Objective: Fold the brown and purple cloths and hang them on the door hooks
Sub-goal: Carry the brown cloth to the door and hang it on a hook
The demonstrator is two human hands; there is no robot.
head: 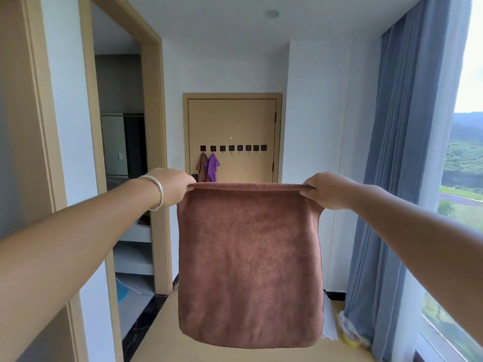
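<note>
Both arms reach forward and hold a brown cloth point(249, 265) up in the air in the near middle of the scene. The left hand point(172, 185) pinches the cloth's upper left corner, its grip clamped on the doubled top edge, and a silver bangle point(156, 193) circles that wrist. The right hand point(325, 189) clamps the upper right corner in the same way, fingers curled round the edge. Between the two hands the top edge runs taut and nearly level, and two layers show along it, so the cloth appears folded over. The rest hangs flat and straight, its lower edge rounded at the corners, above a tan floor point(156, 343).

Far behind, a closed tan door point(232, 118) faces the camera. A row of small dark square hooks point(233, 148) crosses it at about mid height. From the leftmost hooks hang two cloths side by side: a smaller brown cloth point(201, 164) on the left and a purple cloth point(212, 167) just beside it on the right, touching or overlapping. The held cloth's top edge hides the lower ends of both.

On the left, an open doorway point(154, 126) with a tan frame leads into a dim room where white shelves point(133, 246) and something blue on the floor show. On the right, a blue-grey curtain point(407, 165) hangs from ceiling to floor beside a tall window point(465, 178) that looks onto green hills. Near the curtain's foot lies some white and yellow stuff that I cannot make out.
</note>
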